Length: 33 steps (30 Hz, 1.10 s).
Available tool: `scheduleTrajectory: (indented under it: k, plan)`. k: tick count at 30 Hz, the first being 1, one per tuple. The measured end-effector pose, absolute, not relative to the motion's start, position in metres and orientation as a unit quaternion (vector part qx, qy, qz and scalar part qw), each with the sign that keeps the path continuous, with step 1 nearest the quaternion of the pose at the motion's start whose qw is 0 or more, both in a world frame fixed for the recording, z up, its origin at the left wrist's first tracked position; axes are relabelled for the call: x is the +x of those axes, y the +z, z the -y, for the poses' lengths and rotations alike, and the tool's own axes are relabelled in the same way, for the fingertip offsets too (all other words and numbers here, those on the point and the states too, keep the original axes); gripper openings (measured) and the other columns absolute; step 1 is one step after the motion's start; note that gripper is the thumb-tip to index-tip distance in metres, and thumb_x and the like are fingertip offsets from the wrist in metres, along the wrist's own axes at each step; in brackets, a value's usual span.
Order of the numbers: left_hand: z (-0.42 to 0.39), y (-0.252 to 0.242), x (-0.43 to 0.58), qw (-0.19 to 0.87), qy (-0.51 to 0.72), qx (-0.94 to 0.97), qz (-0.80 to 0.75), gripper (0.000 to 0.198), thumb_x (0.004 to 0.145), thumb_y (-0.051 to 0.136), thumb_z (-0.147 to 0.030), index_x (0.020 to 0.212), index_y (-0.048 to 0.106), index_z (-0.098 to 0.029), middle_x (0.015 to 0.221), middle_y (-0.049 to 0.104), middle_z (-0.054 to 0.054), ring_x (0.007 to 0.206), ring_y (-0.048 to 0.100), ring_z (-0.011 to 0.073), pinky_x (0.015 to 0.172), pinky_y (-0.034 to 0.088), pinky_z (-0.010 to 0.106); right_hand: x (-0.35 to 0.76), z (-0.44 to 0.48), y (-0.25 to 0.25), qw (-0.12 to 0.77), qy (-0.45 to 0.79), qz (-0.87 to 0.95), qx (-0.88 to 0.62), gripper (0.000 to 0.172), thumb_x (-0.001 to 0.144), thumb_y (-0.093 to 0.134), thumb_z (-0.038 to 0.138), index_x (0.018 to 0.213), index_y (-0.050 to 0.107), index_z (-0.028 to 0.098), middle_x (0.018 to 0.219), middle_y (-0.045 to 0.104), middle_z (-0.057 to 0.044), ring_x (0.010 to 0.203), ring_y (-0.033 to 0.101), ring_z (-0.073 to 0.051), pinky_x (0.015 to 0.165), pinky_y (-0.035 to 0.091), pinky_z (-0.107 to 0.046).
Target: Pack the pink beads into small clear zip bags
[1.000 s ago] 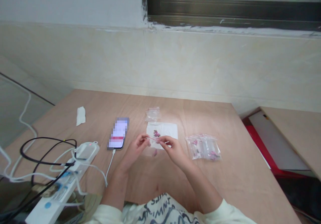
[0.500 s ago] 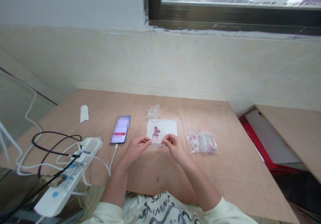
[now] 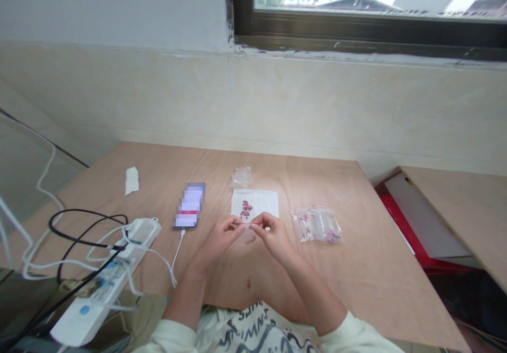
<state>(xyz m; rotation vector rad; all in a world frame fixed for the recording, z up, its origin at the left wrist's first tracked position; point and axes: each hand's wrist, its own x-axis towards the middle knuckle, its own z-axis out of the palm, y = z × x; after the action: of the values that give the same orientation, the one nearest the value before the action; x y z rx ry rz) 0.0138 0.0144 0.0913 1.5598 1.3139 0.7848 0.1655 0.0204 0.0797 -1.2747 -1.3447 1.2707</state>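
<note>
Between my two hands runs a thin red string, pinched at both ends just over the front edge of a white sheet. My left hand is closed on its left part, thumb and forefinger together. My right hand pinches it from the other side, the fingertips of both hands nearly meeting. A small cluster of red and dark beads lies on the sheet just beyond my fingers. To the right of my right hand rests a clear zip bag with pink pieces inside.
A phone on a white charging cable lies left of my hands. A white power strip with tangled cords fills the table's left front. Farther back are a small clear bag and a crumpled tissue.
My hands have come closer together, so the visible stretch of red string between them is shorter. The beads and bags stay where they were.
</note>
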Motion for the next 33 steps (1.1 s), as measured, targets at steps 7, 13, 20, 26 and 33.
scheduleTrajectory:
  k: [7,13,20,26,33]
  plan:
    - [-0.019,0.092,0.021,0.430,0.313,0.671,-0.517,0.020,0.075,0.046,-0.032,0.077,0.059,-0.016,0.074,0.059,0.001,0.073,0.053,0.0143,0.069,0.041,0.025,0.170,-0.024,0.077,0.428,0.545,0.503,-0.516,0.017,0.060,0.062,0.030,0.056,0.057,0.015,0.054,0.057,0.000,0.053,0.050,-0.011,0.054,0.043,-0.025]
    - [-0.026,0.092,0.014,0.427,0.309,0.657,-0.539,0.021,0.074,0.047,-0.033,0.073,0.059,-0.015,0.071,0.059,0.001,0.072,0.053,0.0144,0.068,0.040,0.024,0.179,-0.029,0.074,0.413,0.612,0.440,-0.511,0.022,0.057,0.064,0.036,0.062,0.057,0.015,0.057,0.059,0.000,0.052,0.053,-0.012,0.049,0.043,-0.025]
    - [-0.033,0.087,0.016,0.476,0.346,0.589,-0.554,0.025,0.074,0.048,-0.036,0.081,0.059,-0.015,0.082,0.063,0.003,0.081,0.056,0.0166,0.073,0.041,0.025,0.187,-0.026,0.056,0.424,0.628,0.448,-0.474,0.025,0.064,0.058,0.040,0.063,0.055,0.015,0.058,0.057,0.000,0.051,0.051,-0.010,0.051,0.041,-0.023]
    - [-0.036,0.080,0.012,0.494,0.359,0.549,-0.570,0.029,0.076,0.044,-0.038,0.090,0.057,-0.016,0.092,0.062,0.005,0.087,0.055,0.0171,0.078,0.040,0.026,0.274,-0.022,0.055,0.536,0.405,0.323,-0.667,0.028,0.065,0.052,0.046,0.070,0.049,0.018,0.057,0.048,0.003,0.045,0.042,-0.010,0.044,0.039,-0.024]
    - [-0.030,0.064,0.003,0.499,0.349,0.532,-0.589,0.028,0.075,0.045,-0.039,0.085,0.058,-0.016,0.086,0.063,0.004,0.085,0.057,0.0175,0.076,0.041,0.026,0.335,-0.025,0.026,0.195,0.000,0.358,-0.913,0.033,0.068,0.047,0.031,0.092,0.054,0.008,0.095,0.051,-0.023,0.091,0.043,-0.034,0.068,0.034,-0.044]
